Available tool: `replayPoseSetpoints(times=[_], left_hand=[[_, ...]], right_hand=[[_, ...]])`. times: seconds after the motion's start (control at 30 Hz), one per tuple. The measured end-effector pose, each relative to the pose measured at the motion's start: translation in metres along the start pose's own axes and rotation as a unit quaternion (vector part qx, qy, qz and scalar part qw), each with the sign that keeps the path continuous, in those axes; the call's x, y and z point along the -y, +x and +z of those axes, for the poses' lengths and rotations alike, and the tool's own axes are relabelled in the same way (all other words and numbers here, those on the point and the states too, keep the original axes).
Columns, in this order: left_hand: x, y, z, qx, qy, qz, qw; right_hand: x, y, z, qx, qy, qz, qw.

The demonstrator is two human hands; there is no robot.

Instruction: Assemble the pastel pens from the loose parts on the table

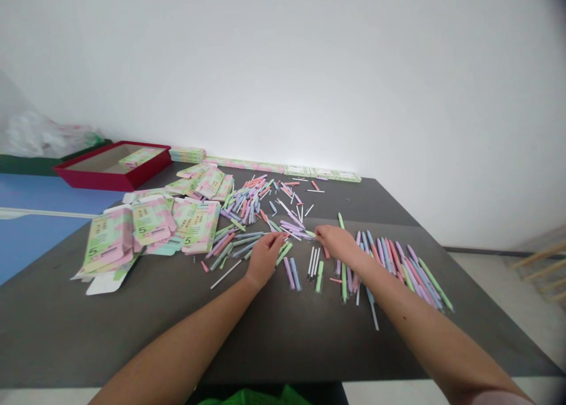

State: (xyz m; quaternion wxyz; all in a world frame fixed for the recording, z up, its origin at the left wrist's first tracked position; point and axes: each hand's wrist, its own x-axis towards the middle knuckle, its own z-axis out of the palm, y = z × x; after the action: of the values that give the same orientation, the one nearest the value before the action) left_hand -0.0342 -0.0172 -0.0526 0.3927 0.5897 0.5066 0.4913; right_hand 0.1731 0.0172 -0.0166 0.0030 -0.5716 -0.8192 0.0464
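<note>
head, carton [140, 157] in tray [110, 180], hands [264, 259] [338, 244] on pens [284, 253]

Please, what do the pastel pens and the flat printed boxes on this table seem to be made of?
The long pastel green pen barrel seems to be plastic with a smooth, matte finish; its colour is even and it has little shine. The flat pink-and-green printed box looks like thin paperboard, since it shows folds and cut flaps. Any coating is hard to judge from here.
</note>
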Motion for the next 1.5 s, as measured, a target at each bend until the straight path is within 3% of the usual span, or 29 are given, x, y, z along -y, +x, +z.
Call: replayPoseSetpoints(times=[0.13, 0.23, 0.3, 0.37, 0.47, 0.7, 0.97, 1.03, 1.07, 1.13, 1.17, 1.3, 1.37, 1.43, 1.5], left_hand=[[-0.001, 0.003, 0.0, 0.032, 0.014, 0.018, 0.999], [-0.003, 0.009, -0.01, 0.008, 0.126, 0.024, 0.992], [-0.005, 0.013, -0.019, 0.016, 0.238, 0.035, 0.97], [-0.006, 0.014, -0.024, 0.052, 0.344, 0.049, 0.936], [-0.005, 0.007, -0.021, 0.092, 0.428, 0.056, 0.897], [-0.001, -0.011, 0.001, 0.093, 0.461, 0.042, 0.881], [-0.006, -0.005, -0.005, 0.08, 0.432, 0.02, 0.898], [-0.011, -0.002, -0.009, 0.098, 0.381, 0.013, 0.919], [-0.014, -0.002, -0.011, 0.115, 0.306, -0.012, 0.945], [-0.021, -0.002, -0.014, 0.156, 0.086, -0.093, 0.98], [-0.025, -0.003, -0.014, 0.171, -0.017, -0.132, 0.976], [-0.038, -0.01, -0.015, 0.204, -0.242, -0.23, 0.92], [-0.042, -0.014, -0.015, 0.211, -0.341, -0.281, 0.872], [-0.044, -0.016, -0.015, 0.213, -0.391, -0.316, 0.838], [-0.045, -0.017, -0.014, 0.214, -0.402, -0.34, 0.823]], right_hand=[[0.016, -0.012, -0.008, -0.027, 0.084, -0.004, 0.996], [0.027, -0.019, -0.007, -0.046, 0.178, 0.006, 0.983], [0.03, -0.022, -0.004, -0.064, 0.302, 0.036, 0.95], [0.032, -0.025, -0.001, -0.074, 0.43, 0.073, 0.897], [0.034, -0.03, 0.0, -0.086, 0.52, 0.101, 0.844], [0.038, -0.039, -0.006, -0.118, 0.601, 0.106, 0.784], [0.038, -0.043, -0.005, -0.101, 0.707, 0.146, 0.685], [0.038, -0.044, -0.004, -0.103, 0.739, 0.153, 0.648], [0.038, -0.045, -0.003, -0.105, 0.756, 0.156, 0.626], [0.039, -0.045, -0.002, -0.109, 0.79, 0.156, 0.582], [0.039, -0.044, -0.002, -0.109, 0.806, 0.151, 0.562], [0.045, -0.041, -0.001, -0.096, 0.846, 0.132, 0.508], [0.049, -0.04, 0.0, -0.091, 0.857, 0.13, 0.491], [0.054, -0.039, 0.003, -0.086, 0.865, 0.13, 0.478], [0.059, -0.04, 0.006, -0.073, 0.868, 0.116, 0.478]])
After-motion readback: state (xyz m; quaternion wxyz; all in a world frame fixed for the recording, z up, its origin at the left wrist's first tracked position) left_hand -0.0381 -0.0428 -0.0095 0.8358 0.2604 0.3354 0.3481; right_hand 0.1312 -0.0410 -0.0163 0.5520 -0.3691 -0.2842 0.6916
